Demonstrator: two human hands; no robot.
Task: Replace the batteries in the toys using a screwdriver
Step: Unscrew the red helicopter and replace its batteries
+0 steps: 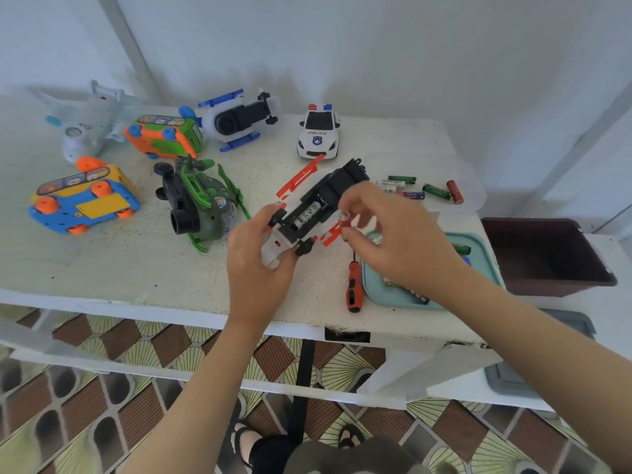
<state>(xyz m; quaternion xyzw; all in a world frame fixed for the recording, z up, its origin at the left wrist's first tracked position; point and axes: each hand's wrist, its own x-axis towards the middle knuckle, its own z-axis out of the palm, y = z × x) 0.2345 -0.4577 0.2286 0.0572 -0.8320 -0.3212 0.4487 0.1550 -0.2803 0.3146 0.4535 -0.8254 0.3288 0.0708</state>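
Nearest you, by the surface's front edge, the screwdriver [354, 285] lies idle, its ribbed orange-black handle toward you. Just beyond, your left hand [256, 265] clamps the upturned helicopter [314, 206], hard black and white plastic with red skids. Its open bay runs near-left to far-right. Your right hand [386, 230] pinches a small cylinder, likely a battery [344, 218], just right of the bay and nearer it. Farther right, loose batteries [424, 191] lie near the far edge.

police car [318, 133] stood far centre on table [136, 268] | loose batteries [422, 190] lay right of it | screwdriver [354, 285] lay near edge, just left of tray [372, 289] | bin [547, 254] sat far right
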